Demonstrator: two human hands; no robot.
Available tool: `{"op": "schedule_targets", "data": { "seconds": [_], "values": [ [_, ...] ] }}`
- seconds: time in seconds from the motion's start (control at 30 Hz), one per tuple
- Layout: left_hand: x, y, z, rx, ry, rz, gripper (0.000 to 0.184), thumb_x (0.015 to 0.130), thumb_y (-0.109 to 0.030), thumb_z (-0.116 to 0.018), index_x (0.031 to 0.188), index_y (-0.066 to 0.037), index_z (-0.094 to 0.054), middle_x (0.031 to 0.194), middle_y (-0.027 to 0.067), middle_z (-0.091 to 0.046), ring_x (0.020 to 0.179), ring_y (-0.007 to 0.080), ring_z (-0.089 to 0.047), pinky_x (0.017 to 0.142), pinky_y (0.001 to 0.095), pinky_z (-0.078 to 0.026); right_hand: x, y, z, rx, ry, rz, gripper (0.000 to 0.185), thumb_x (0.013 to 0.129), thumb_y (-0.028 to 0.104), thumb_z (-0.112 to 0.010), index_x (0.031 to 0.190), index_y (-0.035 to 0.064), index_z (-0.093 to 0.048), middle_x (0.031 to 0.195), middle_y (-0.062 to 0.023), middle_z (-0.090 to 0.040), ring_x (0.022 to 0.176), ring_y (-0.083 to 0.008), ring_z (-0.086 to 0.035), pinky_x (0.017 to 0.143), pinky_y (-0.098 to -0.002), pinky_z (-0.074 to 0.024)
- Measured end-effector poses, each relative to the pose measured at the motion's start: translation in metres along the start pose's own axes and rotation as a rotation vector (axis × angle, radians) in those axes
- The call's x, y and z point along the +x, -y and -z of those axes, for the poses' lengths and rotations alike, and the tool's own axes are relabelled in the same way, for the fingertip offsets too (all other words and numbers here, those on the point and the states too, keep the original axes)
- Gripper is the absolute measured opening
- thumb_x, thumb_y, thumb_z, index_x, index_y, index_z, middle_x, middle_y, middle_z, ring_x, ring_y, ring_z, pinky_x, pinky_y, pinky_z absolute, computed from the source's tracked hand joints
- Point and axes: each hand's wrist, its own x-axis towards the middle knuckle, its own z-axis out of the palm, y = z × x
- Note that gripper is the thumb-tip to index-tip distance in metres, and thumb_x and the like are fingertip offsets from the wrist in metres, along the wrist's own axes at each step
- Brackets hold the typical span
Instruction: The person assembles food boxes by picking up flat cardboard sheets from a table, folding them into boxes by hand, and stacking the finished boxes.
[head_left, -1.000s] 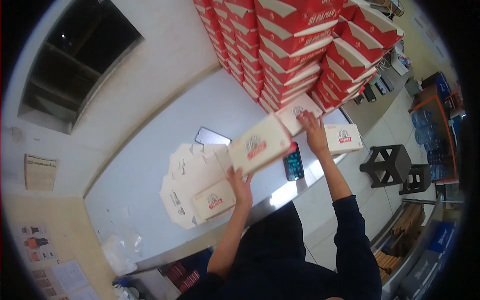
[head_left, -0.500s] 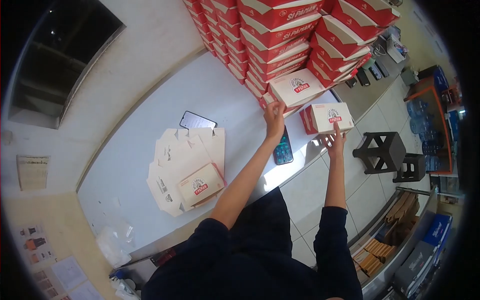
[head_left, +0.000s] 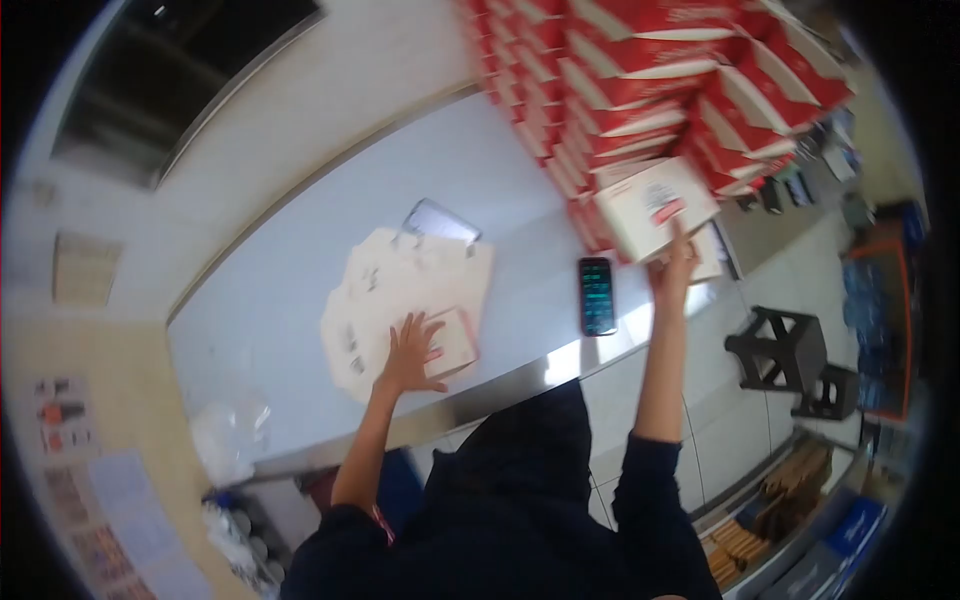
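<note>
In the head view, my left hand (head_left: 407,358) is spread open over a small folded carton box (head_left: 458,342), which lies on a fan of flat cardboard blanks (head_left: 375,290). Whether the palm touches the box, I cannot tell. My right hand (head_left: 677,268) grips a white-topped red takeaway box (head_left: 640,215) from its near side, thumb hidden underneath. That box is tilted, in front of the tall stack. Part of another pale box (head_left: 708,258) shows behind and below the right hand.
Tall stacks of red-and-white boxes (head_left: 640,95) fill the table's back right. Two phones lie on the table: a dark one (head_left: 597,297) near the front edge and a pale-screened one (head_left: 442,221) behind the blanks. Dark stools (head_left: 775,350) stand on the floor at right.
My left hand has left the boxes by the stack and swung left over the small box. My right hand has lifted and tilted its box toward the stack. The camera view has shifted.
</note>
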Motion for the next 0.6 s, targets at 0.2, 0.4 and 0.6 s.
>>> {"op": "schedule_targets", "data": {
  "seconds": [0.2,0.4,0.6],
  "values": [
    [-0.036,0.059,-0.015,-0.008,0.005,0.065,0.127,0.050,-0.038,-0.091,0.157,-0.029,-0.022,0.146,0.0238,-0.035,0.136,0.0448,-0.035,0.110,0.0607,-0.030,-0.058,0.038,-0.084,0.182,-0.194,0.117,0.048,0.099,0.027,-0.062,0.131,0.0101,-0.031,0.138,-0.0181,-0.039,0.123,-0.0283,-0.054,0.095,-0.0411,-0.0482],
    [0.025,-0.080,0.088,-0.440,-0.470,-0.191,0.098,0.052,-0.025,-0.086,0.143,-0.021,-0.052,0.138,0.0219,-0.044,0.129,0.0420,-0.043,0.106,0.0497,-0.039,-0.157,-0.043,0.008,-0.387,-0.169,0.393,0.030,0.102,0.020,-0.056,0.123,0.0031,-0.043,0.124,-0.0123,-0.048,0.114,-0.0224,-0.053,0.093,-0.0378,-0.0523],
    [0.194,-0.238,0.147,-0.286,-0.702,-0.376,0.078,0.067,-0.028,-0.082,0.139,-0.011,-0.055,0.141,0.0227,-0.043,0.135,0.0393,-0.036,0.106,0.0513,-0.036,-0.239,-0.048,0.064,-0.311,-0.220,0.216,0.025,0.102,0.017,-0.053,0.124,0.0099,-0.043,0.113,-0.0040,-0.052,0.108,-0.0170,-0.057,0.082,-0.0334,-0.0525]
  ]
}}
